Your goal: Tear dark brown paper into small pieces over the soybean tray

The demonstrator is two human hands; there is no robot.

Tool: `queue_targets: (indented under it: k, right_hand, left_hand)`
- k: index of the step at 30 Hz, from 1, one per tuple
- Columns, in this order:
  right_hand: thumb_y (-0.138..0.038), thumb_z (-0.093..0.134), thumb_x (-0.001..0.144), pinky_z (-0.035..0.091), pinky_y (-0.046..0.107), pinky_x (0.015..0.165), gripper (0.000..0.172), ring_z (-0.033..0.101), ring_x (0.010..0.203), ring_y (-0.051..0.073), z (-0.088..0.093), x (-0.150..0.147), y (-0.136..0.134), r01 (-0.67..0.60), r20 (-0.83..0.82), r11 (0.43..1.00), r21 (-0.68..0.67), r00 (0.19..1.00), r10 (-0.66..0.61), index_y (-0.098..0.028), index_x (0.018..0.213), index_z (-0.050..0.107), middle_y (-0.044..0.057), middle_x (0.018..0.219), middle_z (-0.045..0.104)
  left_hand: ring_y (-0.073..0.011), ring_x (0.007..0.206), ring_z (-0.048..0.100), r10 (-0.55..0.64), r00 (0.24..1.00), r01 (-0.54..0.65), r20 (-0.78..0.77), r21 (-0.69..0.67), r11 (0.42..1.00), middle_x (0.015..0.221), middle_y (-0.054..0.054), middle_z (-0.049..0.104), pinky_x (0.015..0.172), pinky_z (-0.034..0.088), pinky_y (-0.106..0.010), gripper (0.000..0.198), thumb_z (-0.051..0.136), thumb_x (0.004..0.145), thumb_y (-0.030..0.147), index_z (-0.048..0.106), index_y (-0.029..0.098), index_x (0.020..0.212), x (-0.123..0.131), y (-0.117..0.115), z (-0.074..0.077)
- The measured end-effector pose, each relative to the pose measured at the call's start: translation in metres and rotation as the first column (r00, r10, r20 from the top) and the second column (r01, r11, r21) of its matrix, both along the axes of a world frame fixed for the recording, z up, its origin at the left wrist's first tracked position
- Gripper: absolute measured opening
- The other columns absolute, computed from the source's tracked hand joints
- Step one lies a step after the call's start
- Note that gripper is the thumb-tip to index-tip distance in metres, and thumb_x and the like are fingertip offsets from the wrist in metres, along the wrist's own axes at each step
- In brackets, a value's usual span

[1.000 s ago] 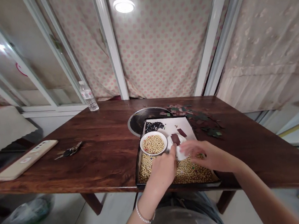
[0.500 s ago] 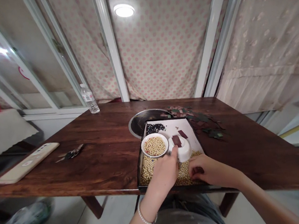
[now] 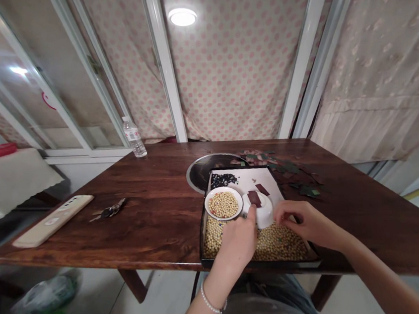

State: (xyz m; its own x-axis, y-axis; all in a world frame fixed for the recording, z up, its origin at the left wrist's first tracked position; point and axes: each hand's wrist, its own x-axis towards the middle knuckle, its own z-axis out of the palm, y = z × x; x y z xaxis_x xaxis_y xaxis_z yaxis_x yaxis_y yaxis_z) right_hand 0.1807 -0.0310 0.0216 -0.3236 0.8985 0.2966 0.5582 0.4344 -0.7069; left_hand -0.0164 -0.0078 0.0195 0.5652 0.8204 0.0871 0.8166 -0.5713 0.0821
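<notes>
A black-edged tray lined with white holds many small cream balls, like beads or beans, in its near part. A white bowl full of the same balls, with a few coloured ones, stands at the left. Beside it a second white bowl lies upside down, carrying a dark red flat piece. My left hand presses a fingertip on that piece's lower edge, its other fingers curled. My right hand is pinched closed just right of the upturned bowl; what the fingertips hold is too small to see.
Small black beads and another dark red piece lie in the tray's far part. Green and reddish scraps spread over the wooden table. A water bottle, keys and a phone are leftward.
My right hand has lifted from the balls at the tray's near right and moved up beside the upturned bowl. My left fingertip stays on the dark red piece. The view has shifted slightly.
</notes>
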Motion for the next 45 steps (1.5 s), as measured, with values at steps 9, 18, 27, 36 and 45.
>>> queue_targets:
  k: [9, 18, 27, 36, 45]
  right_hand:
    - [-0.012, 0.056, 0.074, 0.047, 0.026, 0.067, 0.01, 0.06, 0.073, 0.013, 0.004, -0.01, 0.057, 0.038, -0.081, 0.997, 0.07, 0.996, -0.032, -0.02, 0.08, 0.053, 0.0, 0.076, 0.062]
    - [-0.009, 0.055, 0.073, 0.041, 0.023, 0.062, 0.013, 0.061, 0.069, 0.012, 0.002, -0.021, 0.075, 0.008, 0.039, 0.995, 0.097, 0.999, -0.011, -0.02, 0.079, 0.053, -0.002, 0.072, 0.067]
    - [-0.01, 0.054, 0.072, 0.041, 0.023, 0.06, 0.018, 0.057, 0.067, 0.012, -0.004, -0.019, 0.077, 0.01, 0.034, 0.996, 0.093, 0.999, -0.014, -0.021, 0.086, 0.049, -0.001, 0.074, 0.064]
    - [-0.005, 0.045, 0.075, 0.039, 0.025, 0.06, 0.024, 0.047, 0.062, 0.012, -0.001, -0.023, 0.073, -0.048, 0.035, 0.996, 0.068, 0.998, 0.046, -0.021, 0.091, 0.039, -0.002, 0.073, 0.056]
    - [-0.001, 0.041, 0.077, 0.037, 0.026, 0.062, 0.021, 0.045, 0.067, 0.014, -0.003, -0.026, 0.073, -0.104, 0.091, 0.988, 0.113, 0.991, 0.094, -0.021, 0.084, 0.039, -0.001, 0.073, 0.051]
  left_hand:
    - [-0.0295, 0.075, 0.067, 0.009, 1.0, -0.01, -0.019, -0.031, 0.999, 0.076, -0.013, 0.066, 0.064, 0.051, -0.04, 0.051, 0.036, 0.086, 0.014, 0.03, 0.016, 0.136, 0.0, 0.002, 0.001]
    - [-0.0286, 0.072, 0.067, -0.001, 1.0, 0.001, -0.005, -0.03, 1.0, 0.075, -0.011, 0.066, 0.063, 0.05, -0.039, 0.053, 0.035, 0.086, 0.012, 0.027, 0.019, 0.138, 0.0, 0.003, 0.0]
    - [-0.0276, 0.071, 0.067, 0.008, 1.0, -0.008, -0.012, 0.001, 1.0, 0.073, -0.011, 0.065, 0.064, 0.051, -0.037, 0.052, 0.036, 0.086, 0.014, 0.03, 0.018, 0.137, 0.0, 0.002, -0.002]
    - [-0.0292, 0.072, 0.067, -0.003, 1.0, 0.003, -0.017, -0.021, 1.0, 0.075, -0.013, 0.066, 0.063, 0.051, -0.04, 0.052, 0.034, 0.086, 0.012, 0.028, 0.016, 0.138, 0.001, 0.002, 0.002]
    - [-0.0275, 0.073, 0.067, -0.01, 0.998, 0.011, -0.058, 0.011, 1.0, 0.078, -0.014, 0.067, 0.064, 0.051, -0.037, 0.055, 0.038, 0.082, 0.007, 0.03, 0.014, 0.136, 0.001, 0.002, 0.002]
